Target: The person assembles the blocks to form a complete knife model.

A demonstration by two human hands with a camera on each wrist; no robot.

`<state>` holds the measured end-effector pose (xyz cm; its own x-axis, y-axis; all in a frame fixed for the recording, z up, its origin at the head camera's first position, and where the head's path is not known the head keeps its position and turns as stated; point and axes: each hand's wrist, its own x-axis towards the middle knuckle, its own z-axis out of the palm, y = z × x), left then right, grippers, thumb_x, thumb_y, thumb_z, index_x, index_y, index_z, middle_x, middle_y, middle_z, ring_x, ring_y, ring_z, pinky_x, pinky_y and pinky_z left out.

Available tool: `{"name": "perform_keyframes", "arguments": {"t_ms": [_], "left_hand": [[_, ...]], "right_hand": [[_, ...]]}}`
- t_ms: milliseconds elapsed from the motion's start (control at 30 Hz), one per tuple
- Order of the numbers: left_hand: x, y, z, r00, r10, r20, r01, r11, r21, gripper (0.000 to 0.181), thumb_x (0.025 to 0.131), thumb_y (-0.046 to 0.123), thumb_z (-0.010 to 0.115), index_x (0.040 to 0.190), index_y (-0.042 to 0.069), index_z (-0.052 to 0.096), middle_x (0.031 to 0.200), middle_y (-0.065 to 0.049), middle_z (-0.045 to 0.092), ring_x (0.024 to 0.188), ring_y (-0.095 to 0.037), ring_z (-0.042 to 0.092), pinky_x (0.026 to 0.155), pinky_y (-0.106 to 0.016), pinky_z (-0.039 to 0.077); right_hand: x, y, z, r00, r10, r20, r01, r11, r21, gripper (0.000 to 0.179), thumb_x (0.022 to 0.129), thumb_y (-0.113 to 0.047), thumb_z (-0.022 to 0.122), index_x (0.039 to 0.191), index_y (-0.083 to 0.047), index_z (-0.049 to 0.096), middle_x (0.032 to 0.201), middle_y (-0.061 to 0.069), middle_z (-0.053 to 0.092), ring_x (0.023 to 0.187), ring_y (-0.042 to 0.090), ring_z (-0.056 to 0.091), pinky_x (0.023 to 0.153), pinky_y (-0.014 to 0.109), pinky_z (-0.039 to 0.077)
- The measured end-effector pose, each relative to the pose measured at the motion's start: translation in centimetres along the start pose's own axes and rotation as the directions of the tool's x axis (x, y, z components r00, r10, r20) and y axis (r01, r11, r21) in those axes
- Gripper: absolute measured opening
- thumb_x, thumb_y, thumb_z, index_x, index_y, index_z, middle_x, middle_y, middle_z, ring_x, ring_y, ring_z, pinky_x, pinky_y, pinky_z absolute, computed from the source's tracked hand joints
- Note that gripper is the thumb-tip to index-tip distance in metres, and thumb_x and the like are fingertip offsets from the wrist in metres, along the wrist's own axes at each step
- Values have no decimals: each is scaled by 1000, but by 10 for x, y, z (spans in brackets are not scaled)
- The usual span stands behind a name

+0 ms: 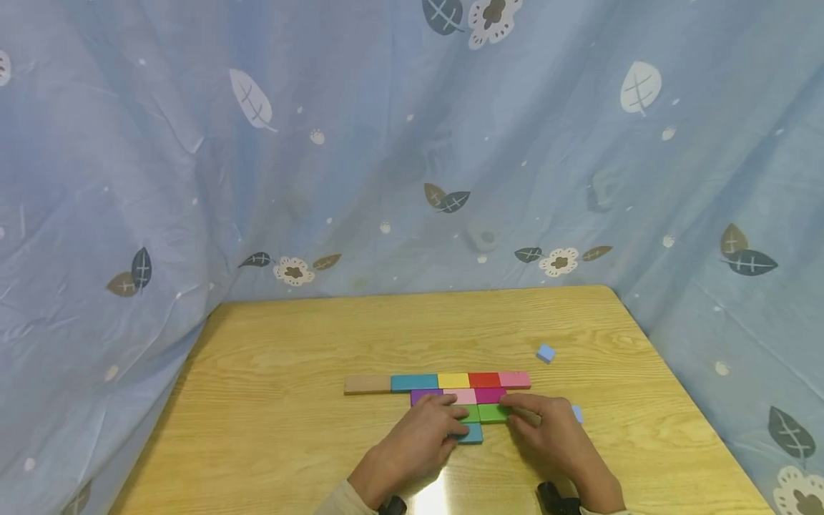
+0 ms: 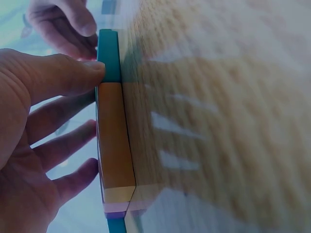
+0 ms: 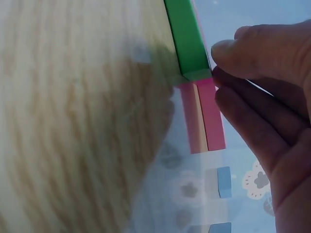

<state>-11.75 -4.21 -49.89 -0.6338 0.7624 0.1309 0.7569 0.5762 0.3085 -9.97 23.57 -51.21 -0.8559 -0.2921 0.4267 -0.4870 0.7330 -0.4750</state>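
Observation:
Flat coloured wooden blocks lie in touching rows on the table. My left hand [image 1: 421, 433] spreads over the left part of the near rows, its thumb at the front edge beside a teal block [image 2: 110, 56] and an orange block [image 2: 116, 136]. Fingertips of that hand rest on the block tops. At the right end of the rows, the fingertips of my right hand [image 1: 556, 433] are right by a green block [image 1: 493, 413] and a magenta block [image 1: 491, 395]. Behind these run a purple block [image 1: 421, 394] and a pink block [image 1: 460, 395]. The left hand hides some near blocks.
The farthest row has a tan block [image 1: 368, 385], a blue block [image 1: 415, 383], a yellow block [image 1: 453, 380], a red block [image 1: 484, 380] and a pink end block [image 1: 515, 380]. Small light-blue blocks [image 1: 546, 353] lie to the right. A patterned blue curtain [image 1: 386, 143] surrounds the wooden table [image 1: 270, 450].

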Motion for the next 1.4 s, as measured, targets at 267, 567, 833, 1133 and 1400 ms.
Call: {"name": "perform_keyframes", "arguments": {"t_ms": [267,567,833,1133,1400], "left_hand": [[0,0,-1,1000,-2,-7,2,1000,-15,31,97,11,79,124,23,85,144,2,74,146,-27,62,123,-51,50],[1,0,-2,1000,-4,-2,4,1000,-16,30,97,11,79,124,23,85,144,3,74,146,-26,62,123,-49,50],[1,0,-1,1000,2,-7,-3,999,-32,31,96,9,79,124,22,85,142,2,75,145,-27,63,123,-49,50],[0,0,-2,1000,-13,-7,12,998,-61,30,98,9,79,124,21,85,143,2,74,146,-26,62,124,-50,49],[1,1,-4,1000,-26,9,26,997,-75,29,99,10,77,125,21,84,145,2,73,147,-26,61,125,-51,49]], "right_hand": [[1,1,6,998,-49,-34,48,998,-34,45,71,9,95,104,-19,84,103,-8,83,96,11,80,81,31,68],[4,1,2,999,-51,-20,49,997,-52,41,73,6,96,105,-17,85,103,-8,83,96,12,80,81,34,69],[17,12,-27,989,133,-64,-127,988,93,31,87,-7,92,116,-13,86,108,-1,85,105,4,77,88,17,63],[40,49,-63,945,280,-167,-221,927,303,29,95,-2,84,124,-2,81,121,21,81,107,-11,73,91,7,57],[48,82,-65,902,407,-143,-343,878,335,35,101,-17,82,133,-3,78,129,23,78,104,-15,71,86,7,58]]}}
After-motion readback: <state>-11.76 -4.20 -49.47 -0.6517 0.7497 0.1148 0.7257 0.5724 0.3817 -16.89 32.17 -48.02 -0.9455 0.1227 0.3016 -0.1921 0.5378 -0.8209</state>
